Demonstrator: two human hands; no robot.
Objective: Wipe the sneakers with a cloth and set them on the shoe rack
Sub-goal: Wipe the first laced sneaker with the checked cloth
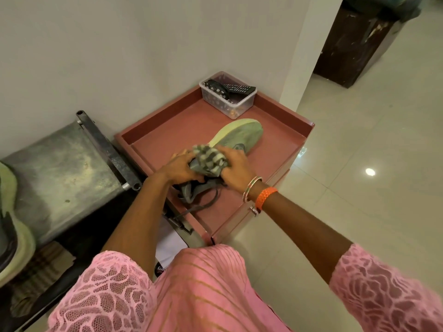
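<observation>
A grey-green sneaker (239, 135) with a pale green sole lies on its side on the reddish-brown cabinet top (182, 125), toe pointing away from me. My left hand (178, 167) grips it near the collar, and its laces hang over the front edge. My right hand (236, 167) holds a bunched checked cloth (208, 156) against the shoe's upper. The second sneaker (9, 212) sits at the far left, partly cut off by the frame, on the metal shoe rack (64, 168).
A clear plastic box (227, 97) with a remote control and small items stands in the cabinet's far corner against the wall. The cabinet top has a raised rim. A dark wooden piece (354, 44) stands on the tiled floor at the back right.
</observation>
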